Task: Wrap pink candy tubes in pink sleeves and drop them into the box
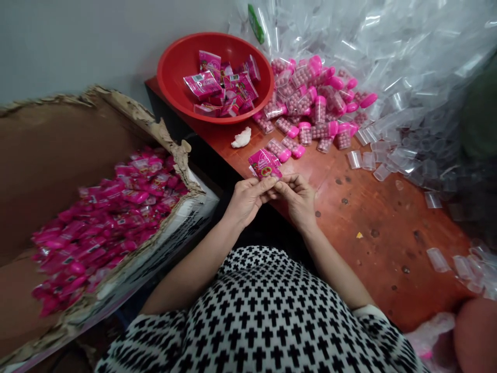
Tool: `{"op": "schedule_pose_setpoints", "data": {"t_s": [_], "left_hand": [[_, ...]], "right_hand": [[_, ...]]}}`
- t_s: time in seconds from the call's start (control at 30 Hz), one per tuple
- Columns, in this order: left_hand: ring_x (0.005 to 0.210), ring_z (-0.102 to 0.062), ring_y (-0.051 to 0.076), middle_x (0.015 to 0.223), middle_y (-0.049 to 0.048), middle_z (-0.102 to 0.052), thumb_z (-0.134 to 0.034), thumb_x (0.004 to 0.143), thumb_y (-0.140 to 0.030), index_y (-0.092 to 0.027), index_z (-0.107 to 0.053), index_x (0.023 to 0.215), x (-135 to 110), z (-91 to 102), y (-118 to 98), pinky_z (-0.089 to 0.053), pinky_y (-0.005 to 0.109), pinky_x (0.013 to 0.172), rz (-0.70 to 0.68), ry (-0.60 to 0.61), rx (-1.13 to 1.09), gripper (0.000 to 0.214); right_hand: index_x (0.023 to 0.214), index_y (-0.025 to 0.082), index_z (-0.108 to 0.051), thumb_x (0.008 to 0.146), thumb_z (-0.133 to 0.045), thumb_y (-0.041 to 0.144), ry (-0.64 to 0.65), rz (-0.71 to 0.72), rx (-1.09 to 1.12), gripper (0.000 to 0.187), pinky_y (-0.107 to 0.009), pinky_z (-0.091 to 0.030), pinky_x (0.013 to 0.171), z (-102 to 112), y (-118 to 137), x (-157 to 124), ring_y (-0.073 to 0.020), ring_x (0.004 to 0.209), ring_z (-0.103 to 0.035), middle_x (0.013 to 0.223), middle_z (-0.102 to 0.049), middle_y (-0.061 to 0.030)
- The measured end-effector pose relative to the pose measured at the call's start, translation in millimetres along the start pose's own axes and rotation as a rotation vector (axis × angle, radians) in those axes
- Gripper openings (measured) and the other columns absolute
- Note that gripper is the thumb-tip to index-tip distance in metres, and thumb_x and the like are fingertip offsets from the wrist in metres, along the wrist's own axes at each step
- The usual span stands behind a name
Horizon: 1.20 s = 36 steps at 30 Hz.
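Between both hands, over the near edge of the table, is a flat pink printed wrapper point(265, 163). My left hand point(251, 198) pinches its lower edge with thumb and fingers. My right hand point(298, 198) is closed on the same edge, its fingertips meeting those of the left. Just beyond the wrapper lie small clear bottles point(306, 98) with pink caps, filled with pinkish beads. Behind my left hand, a red bowl point(166, 77) holds several pink packets point(202, 84).
On the left, a torn cardboard box point(34, 140) holds a heap of pink-wrapped pieces point(116, 217). Clear empty tubes point(407, 103) pile up at the back right of the reddish table point(349, 254). A white crumpled lump point(241, 138) lies by the bowl.
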<state>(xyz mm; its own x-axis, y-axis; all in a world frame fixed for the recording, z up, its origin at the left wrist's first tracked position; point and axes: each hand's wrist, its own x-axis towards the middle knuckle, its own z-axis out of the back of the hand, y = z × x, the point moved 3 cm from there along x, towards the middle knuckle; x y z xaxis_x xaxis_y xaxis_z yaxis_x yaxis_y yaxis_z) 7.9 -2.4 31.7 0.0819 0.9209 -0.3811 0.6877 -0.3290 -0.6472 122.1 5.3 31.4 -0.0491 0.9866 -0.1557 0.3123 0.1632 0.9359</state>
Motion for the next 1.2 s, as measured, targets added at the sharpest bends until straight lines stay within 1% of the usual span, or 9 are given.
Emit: {"op": "schedule_pose_setpoints", "data": {"t_s": [0.1,0.23,0.33,0.43,0.53,0.73,0.9,1.03,1.2], "left_hand": [[0.081,-0.071,0.019,0.086,0.0076,-0.075,-0.081,0.066,-0.038,-0.014,-0.069,0.076,-12,14.0,-25,-0.056,0.033,0.081,-0.186,-0.099,-0.047,0.029],[0.104,-0.068,0.023,0.109,0.0085,-0.073,-0.047,0.077,-0.075,-0.022,-0.069,0.103,-14,42.5,-57,-0.052,0.038,0.094,-0.527,-0.301,0.074,0.062],[0.114,-0.063,0.025,0.122,0.0095,-0.068,-0.058,0.078,-0.064,-0.025,-0.064,0.119,6,47.1,-55,-0.046,0.042,0.102,-0.656,-0.253,0.533,0.057],[0.129,-0.051,0.028,0.133,0.0116,-0.061,-0.066,0.081,-0.046,-0.02,-0.069,0.115,35,37.9,-35,-0.034,0.046,0.113,-0.748,-0.117,1.157,0.043],[0.135,-0.044,0.03,0.132,0.0092,-0.062,-0.064,0.084,-0.035,-0.022,-0.073,0.107,56,35.0,-17,-0.026,0.052,0.116,-0.782,-0.113,1.498,0.029],[0.126,-0.054,0.027,0.119,0.0053,-0.07,-0.058,0.088,-0.034,-0.025,-0.074,0.099,63,42.9,-7,-0.026,0.054,0.116,-0.936,-0.185,1.498,0.022],[0.126,-0.054,0.025,0.123,0.0073,-0.067,-0.056,0.09,-0.036,-0.023,-0.072,0.104,44,32.3,-8,-0.034,0.052,0.112,-1.009,-0.177,1.311,0.025],[0.122,-0.058,0.023,0.122,0.0075,-0.068,-0.063,0.085,-0.037,-0.022,-0.071,0.108,20,19.5,-13,-0.041,0.044,0.109,-0.898,-0.102,1.056,0.029],[0.084,-0.071,0.022,0.093,0.0102,-0.075,-0.072,0.072,-0.051,-0.016,-0.074,0.095,13,23.1,-11,-0.057,0.036,0.079,-0.224,-0.012,0.458,0.042]], "right_hand": [[0.083,0.019,-0.063,0.07,-0.08,0.028,0.033,-0.008,-0.01,0.023,-0.022,-0.059,0.06,-3,5,-1,-0.0103,0.061,-0.069,0.072,-0.072,0.0037],[0.084,0.019,-0.062,0.073,-0.077,0.03,0.022,0.034,-0.054,0.021,-0.022,-0.058,0.056,7,11,1,-0.0107,0.06,-0.069,0.072,-0.071,0.0031],[0.084,0.019,-0.062,0.075,-0.075,0.032,0.013,0.035,-0.086,0.021,-0.022,-0.057,0.053,14,11,2,-0.0102,0.057,-0.067,0.071,-0.07,0.003],[0.082,0.019,-0.062,0.075,-0.075,0.034,0.016,0.005,-0.143,0.022,-0.022,-0.056,0.052,16,9,0,-0.0095,0.054,-0.066,0.068,-0.068,0.0041],[0.08,0.019,-0.061,0.074,-0.075,0.036,0.034,-0.021,-0.194,0.023,-0.021,-0.054,0.051,16,8,-1,-0.0092,0.052,-0.064,0.065,-0.066,0.0053],[0.081,0.02,-0.061,0.076,-0.073,0.039,0.062,0.006,-0.283,0.023,-0.022,-0.052,0.053,18,11,14,-0.0099,0.055,-0.063,0.065,-0.065,0.004],[0.097,0.023,-0.059,0.072,-0.077,0.039,0.026,0.07,-0.187,0.035,-0.023,-0.054,0.066,10,7,38,-0.0107,0.075,-0.064,0.086,-0.067,0.0019],[0.098,0.024,-0.056,0.07,-0.079,0.037,0.063,0.027,-0.106,0.038,-0.023,-0.052,0.06,5,8,47,-0.0087,0.06,-0.058,0.072,-0.062,0.0057],[0.094,0.021,-0.058,0.062,-0.084,0.035,0.223,-0.07,-0.158,0.043,-0.021,-0.047,0.052,8,18,45,-0.0081,0.056,-0.057,0.068,-0.063,0.0062]]}}
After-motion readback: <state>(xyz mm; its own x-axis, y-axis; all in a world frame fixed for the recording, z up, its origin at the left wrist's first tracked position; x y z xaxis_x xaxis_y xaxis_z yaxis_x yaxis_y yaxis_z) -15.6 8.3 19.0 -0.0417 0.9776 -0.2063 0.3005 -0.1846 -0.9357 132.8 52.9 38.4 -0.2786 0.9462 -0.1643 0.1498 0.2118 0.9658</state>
